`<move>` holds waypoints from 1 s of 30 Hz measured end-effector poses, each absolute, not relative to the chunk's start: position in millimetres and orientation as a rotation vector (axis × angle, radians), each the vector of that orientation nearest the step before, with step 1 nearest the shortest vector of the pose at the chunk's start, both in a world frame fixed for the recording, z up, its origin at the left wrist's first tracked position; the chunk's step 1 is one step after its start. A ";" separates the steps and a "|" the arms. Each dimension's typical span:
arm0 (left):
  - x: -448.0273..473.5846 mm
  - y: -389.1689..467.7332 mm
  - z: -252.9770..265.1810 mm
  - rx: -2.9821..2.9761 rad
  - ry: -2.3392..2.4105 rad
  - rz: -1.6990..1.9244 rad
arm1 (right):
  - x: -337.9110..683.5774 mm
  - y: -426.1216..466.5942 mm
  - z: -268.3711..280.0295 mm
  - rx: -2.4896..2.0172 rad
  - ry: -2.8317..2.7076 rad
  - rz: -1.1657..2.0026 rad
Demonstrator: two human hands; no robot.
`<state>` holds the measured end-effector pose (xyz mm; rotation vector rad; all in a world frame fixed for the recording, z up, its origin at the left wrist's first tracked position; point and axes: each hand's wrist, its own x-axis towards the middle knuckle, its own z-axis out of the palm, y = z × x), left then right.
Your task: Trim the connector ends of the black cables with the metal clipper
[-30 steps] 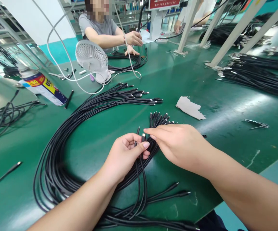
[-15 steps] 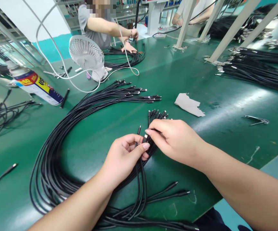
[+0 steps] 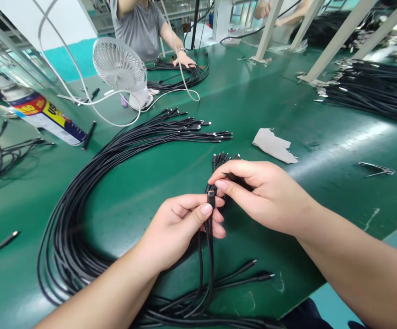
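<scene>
Between the thumb and fingers of my left hand (image 3: 185, 224) stands a black cable's plug (image 3: 211, 199), its metal tip pointing up. More black cable hangs below those fingers. Just above and to the right, my right hand (image 3: 253, 189) is closed in a pinch, thumb and forefinger near the plug. Something dark shows inside its curl, but I cannot make out what. A cluster of plug ends (image 3: 221, 158) lies behind my right hand. The large bundle of black cables (image 3: 78, 192) curves in a C around the left side, its far ends at upper middle.
On the green table (image 3: 143, 183) are a white fan (image 3: 119, 64), a spray can (image 3: 49, 116), a torn paper piece (image 3: 274, 145) and metal tweezers (image 3: 376, 168). More cables (image 3: 373, 91) lie at right. Slanted posts (image 3: 335, 43) rise behind. A co-worker's hand (image 3: 185, 59) rests on cables across the table.
The plug in my left hand now stands upright and shows more fully. My right hand has shifted slightly up and right. The co-worker has raised one arm; the view has shifted a little.
</scene>
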<state>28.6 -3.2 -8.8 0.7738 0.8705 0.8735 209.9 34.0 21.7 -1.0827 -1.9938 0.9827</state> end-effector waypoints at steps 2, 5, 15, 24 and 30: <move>28.8 -3.7 -8.4 0.749 0.851 0.869 | 210.2 33.7 22.6 -1.088 -1.986 1.030; 29.3 -4.1 -8.2 0.720 0.830 0.875 | 210.8 33.5 22.7 -1.091 -1.965 1.088; 31.0 -4.1 -5.2 0.680 0.811 0.863 | 212.8 31.6 22.0 -1.071 -1.983 1.104; 30.6 -4.6 -4.4 0.644 0.807 0.870 | 210.7 30.3 25.8 -1.071 -2.024 1.090; 31.8 -2.8 -3.8 0.613 0.775 0.879 | 211.6 30.6 27.6 -1.057 -2.024 1.207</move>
